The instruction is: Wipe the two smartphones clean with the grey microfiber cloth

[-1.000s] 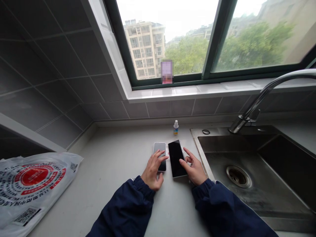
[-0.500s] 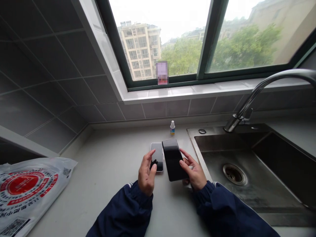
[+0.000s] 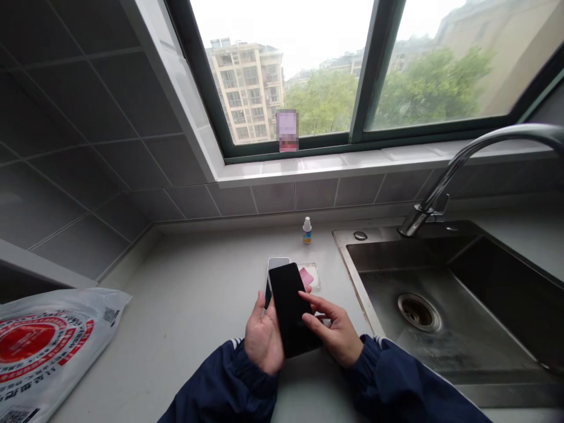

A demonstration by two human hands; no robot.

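free: counter (image 3: 194,305) left of left hand (image 3: 263,336) | obstacles: bag (image 3: 48,346) far left, bottle (image 3: 307,230) behind, sink (image 3: 352,281) rim right, faucet (image 3: 462,157) above

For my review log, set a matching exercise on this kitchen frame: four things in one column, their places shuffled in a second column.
Things
1. black phone
2. small bottle
3. plastic bag
4. tap

Places
A. arching over the sink
B. held by the left hand and right hand
C. standing on the counter close to the tiled wall
D. lying at the counter's left end

Pairs: 1-B, 2-C, 3-D, 4-A
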